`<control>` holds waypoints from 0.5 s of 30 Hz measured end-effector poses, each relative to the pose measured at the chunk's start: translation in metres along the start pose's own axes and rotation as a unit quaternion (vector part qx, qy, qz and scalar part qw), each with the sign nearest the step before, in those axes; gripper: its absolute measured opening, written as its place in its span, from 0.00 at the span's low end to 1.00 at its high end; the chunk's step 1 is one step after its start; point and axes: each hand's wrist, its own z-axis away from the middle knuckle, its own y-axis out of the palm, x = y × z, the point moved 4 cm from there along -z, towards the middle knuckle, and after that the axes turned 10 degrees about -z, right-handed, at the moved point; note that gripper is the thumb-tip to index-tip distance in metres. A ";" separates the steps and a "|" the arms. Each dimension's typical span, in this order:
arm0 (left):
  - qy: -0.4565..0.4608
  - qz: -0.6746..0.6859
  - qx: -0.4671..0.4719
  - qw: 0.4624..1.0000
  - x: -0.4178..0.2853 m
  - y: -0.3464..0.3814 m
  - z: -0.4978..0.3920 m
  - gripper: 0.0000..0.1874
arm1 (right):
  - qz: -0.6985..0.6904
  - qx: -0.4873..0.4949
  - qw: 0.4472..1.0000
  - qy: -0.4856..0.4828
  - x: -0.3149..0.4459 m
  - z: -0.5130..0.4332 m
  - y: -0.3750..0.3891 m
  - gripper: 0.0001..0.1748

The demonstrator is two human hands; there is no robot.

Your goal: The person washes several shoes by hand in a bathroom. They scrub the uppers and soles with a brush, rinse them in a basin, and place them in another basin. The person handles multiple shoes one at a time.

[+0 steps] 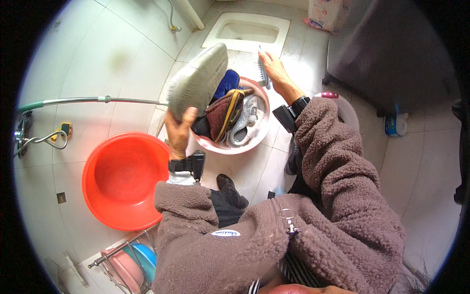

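My left hand [179, 128] grips one end of a grey-green shoe or slipper [200, 79], its broad pale sole side turned up and partly blurred. It is held tilted over the left rim of a pink basin [265, 125]. In my right hand [273, 70] is a scrubbing brush [262, 71], its white bristles facing left towards the shoe, with a gap between them. Inside the basin lie a brown slipper with yellow trim [224, 114], a blue fabric piece [228, 83] and a wet grey shoe [248, 119] with white suds about it.
An orange-red basin [125, 217] stands at the left, above a metal rack [110, 275] with pink and blue basins. A metal pole [136, 100] crosses from the wall. A squat toilet [244, 46] lies ahead; a dark cabinet-like block [382, 55] and a white tub [350, 114] are right.
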 end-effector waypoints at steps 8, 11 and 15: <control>0.051 -0.165 0.065 0.983 -0.023 0.023 0.009 0.22 | -0.434 0.201 0.839 0.261 0.016 0.047 0.051 0.36; 0.183 -0.211 0.070 0.958 -0.030 0.035 0.010 0.23 | -0.458 0.208 0.828 0.250 0.025 0.063 0.061 0.38; 0.243 -0.309 0.086 0.915 -0.033 0.044 0.006 0.18 | -0.474 0.157 0.840 0.215 0.043 0.072 0.061 0.41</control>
